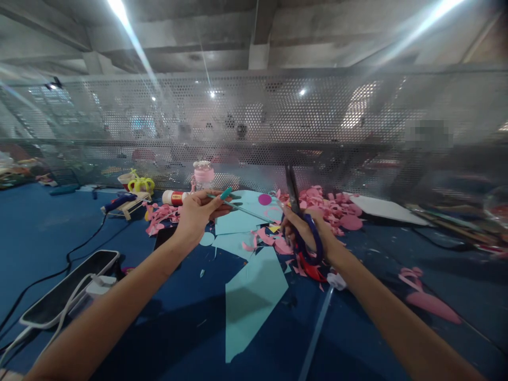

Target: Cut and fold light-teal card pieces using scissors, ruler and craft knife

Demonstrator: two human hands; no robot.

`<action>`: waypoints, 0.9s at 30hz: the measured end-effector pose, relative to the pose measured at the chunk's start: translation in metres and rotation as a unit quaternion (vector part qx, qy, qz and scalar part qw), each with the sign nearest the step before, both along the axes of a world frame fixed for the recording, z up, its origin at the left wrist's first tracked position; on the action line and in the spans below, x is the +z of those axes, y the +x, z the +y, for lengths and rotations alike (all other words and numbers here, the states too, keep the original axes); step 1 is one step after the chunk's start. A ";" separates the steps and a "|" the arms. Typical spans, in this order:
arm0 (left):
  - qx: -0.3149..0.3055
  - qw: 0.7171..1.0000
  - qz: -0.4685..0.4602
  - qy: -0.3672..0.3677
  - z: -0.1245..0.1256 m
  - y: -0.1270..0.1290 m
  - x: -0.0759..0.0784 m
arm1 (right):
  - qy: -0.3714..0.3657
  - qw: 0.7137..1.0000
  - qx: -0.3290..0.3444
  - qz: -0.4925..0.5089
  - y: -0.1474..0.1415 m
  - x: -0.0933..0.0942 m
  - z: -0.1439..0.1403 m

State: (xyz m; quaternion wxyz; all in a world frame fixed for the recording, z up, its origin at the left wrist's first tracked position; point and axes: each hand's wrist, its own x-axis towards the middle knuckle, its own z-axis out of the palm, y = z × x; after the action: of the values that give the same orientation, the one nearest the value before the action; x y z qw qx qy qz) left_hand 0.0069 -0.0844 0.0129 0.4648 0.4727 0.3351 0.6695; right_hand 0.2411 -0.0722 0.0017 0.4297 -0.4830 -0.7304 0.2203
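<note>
My left hand pinches a thin teal piece of paper, seen nearly edge-on, which reaches toward my right hand. My right hand grips scissors with dark blue handle loops; the blades point upward and look nearly closed, apart from the paper. Below and between the hands lies a cut sheet of light teal paper. More teal paper and pink scraps are spread behind it. A purple disc shows just beyond, and a teal disc rests under my left hand.
Pink cuttings are heaped at the back right, beside a white board. At left are a power strip with cables and a glue gun on a small wooden stand. A pink-lidded bottle stands before the perforated metal screen.
</note>
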 end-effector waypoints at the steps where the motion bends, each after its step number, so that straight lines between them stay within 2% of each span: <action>1: -0.006 1.000 -0.001 -0.003 0.000 0.001 -0.001 | -0.061 0.996 0.037 0.047 -0.003 -0.001 -0.002; 3: -0.018 1.000 -0.001 -0.006 -0.001 0.004 -0.003 | -0.163 0.972 0.105 0.135 -0.009 -0.003 -0.006; 5: -0.019 1.000 0.009 -0.011 -0.002 0.005 -0.006 | -0.201 0.951 0.143 0.188 -0.014 -0.004 -0.011; 10: -0.024 0.999 0.045 -0.011 -0.003 0.007 -0.011 | -0.149 0.965 0.131 0.170 -0.018 -0.004 -0.018; 13: -0.031 0.999 0.032 0.005 -0.005 0.009 -0.011 | -0.128 0.966 0.126 0.184 -0.019 -0.004 -0.018; 20: -0.047 0.999 -0.013 0.013 -0.010 0.021 -0.017 | -0.150 0.956 0.126 0.219 -0.029 -0.015 -0.020; 24: -0.054 0.998 -0.010 0.010 -0.011 0.028 -0.022 | -0.148 0.959 0.132 0.200 -0.038 -0.021 -0.026; 27: -0.055 0.998 0.009 0.032 -0.011 0.026 -0.020 | -0.158 0.958 0.151 0.186 -0.038 -0.022 -0.027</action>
State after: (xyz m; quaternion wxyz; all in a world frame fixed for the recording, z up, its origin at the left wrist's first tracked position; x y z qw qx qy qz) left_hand 0.0326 -0.0957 -0.0066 0.4821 0.5115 0.2911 0.6490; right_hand 0.2035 -0.0988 -0.0202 0.4377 -0.3795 -0.6579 0.4812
